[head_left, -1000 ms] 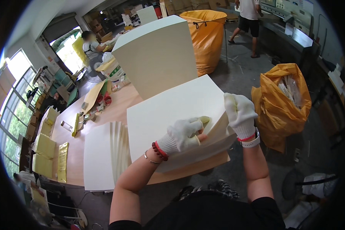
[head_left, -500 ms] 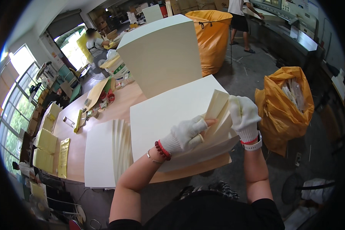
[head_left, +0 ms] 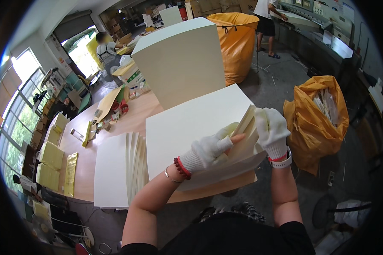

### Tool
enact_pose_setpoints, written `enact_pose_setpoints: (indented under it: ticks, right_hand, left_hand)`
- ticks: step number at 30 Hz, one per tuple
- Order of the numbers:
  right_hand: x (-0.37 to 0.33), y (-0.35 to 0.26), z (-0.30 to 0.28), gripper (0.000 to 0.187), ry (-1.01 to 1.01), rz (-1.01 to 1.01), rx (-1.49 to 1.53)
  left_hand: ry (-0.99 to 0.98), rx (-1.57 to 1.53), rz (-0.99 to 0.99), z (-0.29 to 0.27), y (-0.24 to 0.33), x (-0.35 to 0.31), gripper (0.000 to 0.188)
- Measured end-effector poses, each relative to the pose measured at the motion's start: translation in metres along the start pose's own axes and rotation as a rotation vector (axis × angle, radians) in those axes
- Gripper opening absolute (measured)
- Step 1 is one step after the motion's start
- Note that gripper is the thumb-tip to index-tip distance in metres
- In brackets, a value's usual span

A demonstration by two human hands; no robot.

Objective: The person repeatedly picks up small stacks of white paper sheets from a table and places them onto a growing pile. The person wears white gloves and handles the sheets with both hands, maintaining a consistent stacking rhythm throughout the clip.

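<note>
A stack of large cream-white paper sheets (head_left: 191, 114) lies in front of me, its near right corner bent upward. My right hand (head_left: 271, 129), in a white knit glove, is closed around that raised corner. My left hand (head_left: 212, 148), gloved with a bare fingertip showing, reaches against the lifted edges. Its thumb and extended finger are apart; its other fingers are partly hidden. Left of the stack, fanned bundles of white sheets (head_left: 112, 168) overlap on the wooden table (head_left: 83, 170). A tall block of the same pale paper (head_left: 181, 63) stands just behind.
Yellow paper packs (head_left: 49, 176) line the table's left edge, near tape rolls (head_left: 123, 107) and a white bucket (head_left: 132, 76). Orange bags (head_left: 317, 136) stand on the floor at right and behind. One co-worker (head_left: 106, 46) sits far left; another (head_left: 266, 25) stands by a machine.
The folded-over strip of sheets at the corner has dropped and narrowed. My left thumb and finger have spread apart; my right hand keeps its hold.
</note>
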State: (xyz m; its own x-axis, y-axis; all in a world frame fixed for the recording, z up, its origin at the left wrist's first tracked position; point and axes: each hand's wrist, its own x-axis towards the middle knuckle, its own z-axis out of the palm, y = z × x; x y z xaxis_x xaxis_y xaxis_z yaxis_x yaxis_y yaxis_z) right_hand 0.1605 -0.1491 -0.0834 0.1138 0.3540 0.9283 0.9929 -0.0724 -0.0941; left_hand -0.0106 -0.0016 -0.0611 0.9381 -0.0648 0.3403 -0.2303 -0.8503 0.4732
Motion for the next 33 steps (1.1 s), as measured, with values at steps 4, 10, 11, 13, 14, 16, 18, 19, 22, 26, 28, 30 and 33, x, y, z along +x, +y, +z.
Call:
enact_pose_setpoints:
  ticks: [4,10,11,13,14,16,18,19,22,26,28,30,33]
  right_hand:
    - [-0.005,0.003,0.001,0.02,-0.081,0.054,-0.047]
    - [-0.007,0.004,0.005,0.024,0.049,-0.058,-0.174]
    - [-0.007,0.004,0.005,0.024,0.108,-0.117,-0.232]
    - [-0.008,0.003,0.0,0.026,0.037,-0.064,-0.079]
    - [-0.008,0.002,-0.002,0.027,0.016,-0.057,-0.059]
    - [-0.005,0.0,-0.003,0.029,-0.008,-0.065,-0.077]
    - [-0.006,0.001,-0.002,0.03,0.004,-0.093,-0.156]
    - [-0.008,0.003,0.002,0.03,0.022,-0.108,-0.19]
    - [-0.013,0.007,0.003,0.032,-0.014,-0.072,-0.187]
    - [-0.015,0.008,0.004,0.037,-0.075,-0.034,-0.151]
    - [-0.015,0.007,0.003,0.036,-0.004,-0.066,-0.202]
    - [-0.012,0.005,0.003,0.031,0.049,-0.11,-0.197]
    - [-0.003,0.0,-0.004,0.016,0.061,-0.09,-0.055]
  left_hand:
    - [0.026,-0.102,-0.002,0.005,-0.006,-0.001,0.038]
    - [0.109,-0.092,0.106,0.008,-0.011,-0.003,0.045]
    - [0.09,-0.076,0.099,0.008,-0.011,-0.002,0.047]
    - [0.053,-0.043,0.086,0.007,-0.011,0.0,0.053]
    - [0.084,-0.011,0.101,0.007,-0.011,-0.001,0.053]
    - [0.147,0.054,0.131,0.009,-0.009,-0.003,0.054]
    - [0.027,-0.047,0.051,0.007,-0.01,-0.002,0.049]
    - [-0.032,-0.097,0.011,0.005,-0.01,-0.002,0.046]
    - [-0.01,-0.052,-0.04,0.003,-0.002,-0.001,0.045]
    - [0.119,-0.059,0.066,0.009,-0.008,-0.001,0.044]
    - [0.153,-0.059,0.112,0.011,-0.01,0.0,0.043]
    - [0.119,-0.082,0.069,0.013,-0.013,-0.001,0.042]
    - [0.13,-0.028,0.079,0.01,-0.007,-0.001,0.04]
